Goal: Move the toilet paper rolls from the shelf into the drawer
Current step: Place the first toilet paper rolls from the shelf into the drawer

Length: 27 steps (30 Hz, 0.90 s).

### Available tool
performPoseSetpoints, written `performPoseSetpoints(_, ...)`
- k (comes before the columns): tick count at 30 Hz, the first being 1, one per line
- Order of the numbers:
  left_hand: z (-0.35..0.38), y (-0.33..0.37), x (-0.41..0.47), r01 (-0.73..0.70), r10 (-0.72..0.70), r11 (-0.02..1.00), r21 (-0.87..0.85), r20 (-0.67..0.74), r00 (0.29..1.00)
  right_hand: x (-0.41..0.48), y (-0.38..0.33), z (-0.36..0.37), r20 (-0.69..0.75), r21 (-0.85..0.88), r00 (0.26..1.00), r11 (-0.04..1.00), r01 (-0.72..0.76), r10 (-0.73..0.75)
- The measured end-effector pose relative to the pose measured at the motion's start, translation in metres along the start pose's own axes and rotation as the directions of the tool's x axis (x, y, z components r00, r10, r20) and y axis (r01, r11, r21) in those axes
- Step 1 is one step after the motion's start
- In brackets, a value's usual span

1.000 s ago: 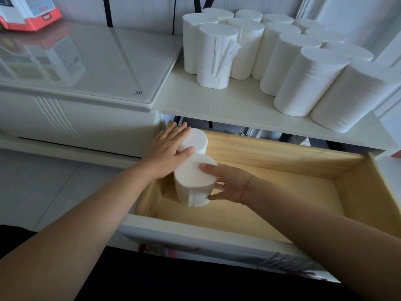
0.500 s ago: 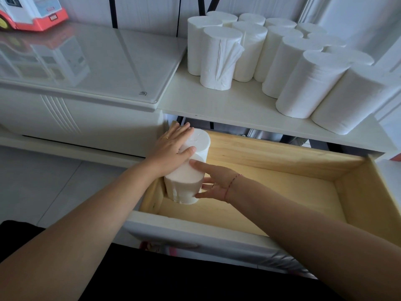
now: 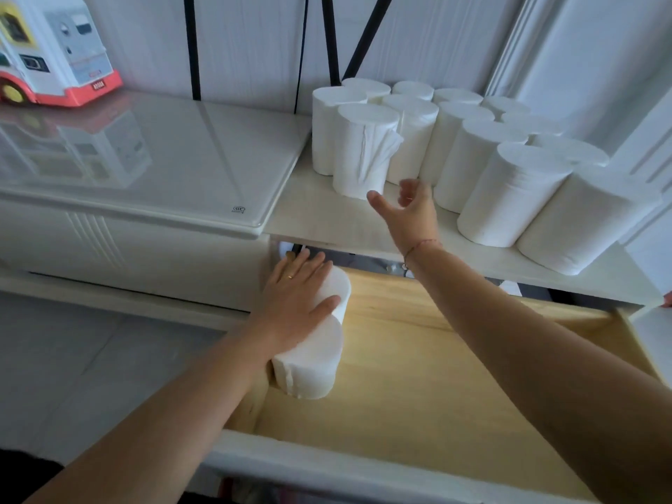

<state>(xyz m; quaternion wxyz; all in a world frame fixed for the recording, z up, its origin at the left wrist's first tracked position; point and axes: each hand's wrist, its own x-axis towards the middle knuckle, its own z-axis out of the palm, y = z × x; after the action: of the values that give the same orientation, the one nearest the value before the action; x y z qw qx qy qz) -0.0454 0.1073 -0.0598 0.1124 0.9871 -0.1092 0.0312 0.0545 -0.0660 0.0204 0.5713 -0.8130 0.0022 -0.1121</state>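
Several white toilet paper rolls (image 3: 505, 191) stand on the white shelf (image 3: 327, 220); the nearest one (image 3: 363, 150) has a loose flap of paper. Two rolls stand in the left end of the open wooden drawer (image 3: 418, 358), a front roll (image 3: 309, 365) and a rear roll (image 3: 340, 289) behind it. My left hand (image 3: 296, 296) lies flat with straight fingers on the tops of these two rolls. My right hand (image 3: 409, 205) hovers above the shelf's front edge, fingers spread and empty, just below the flap roll.
A glossy white cabinet top (image 3: 145, 158) lies left of the shelf, with a red and white toy vehicle (image 3: 47, 56) at its back corner. The drawer's white front panel (image 3: 327, 467) is close to me. Grey floor tiles (image 3: 72, 358) spread at the left.
My right hand has let go of the front roll in the drawer and risen to the shelf near the flap roll. My left hand stays on the two rolls.
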Motion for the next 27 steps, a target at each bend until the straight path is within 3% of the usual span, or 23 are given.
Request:
performPoseSetpoints(11, 0.003, 0.002, 0.001, -0.052, 0.051, 0.998, -0.035, -0.027, 0.998, 0.090, -0.004, 0.042, 0.099, 0.074, 0.995, 0.996, -0.041, 0.033)
performPoseSetpoints(27, 0.003, 0.000, 0.002, -0.063, 0.062, 0.997, -0.034, -0.029, 0.998, 0.088, 0.007, 0.034, 0.226, 0.107, 0.974, 0.993, -0.048, 0.023)
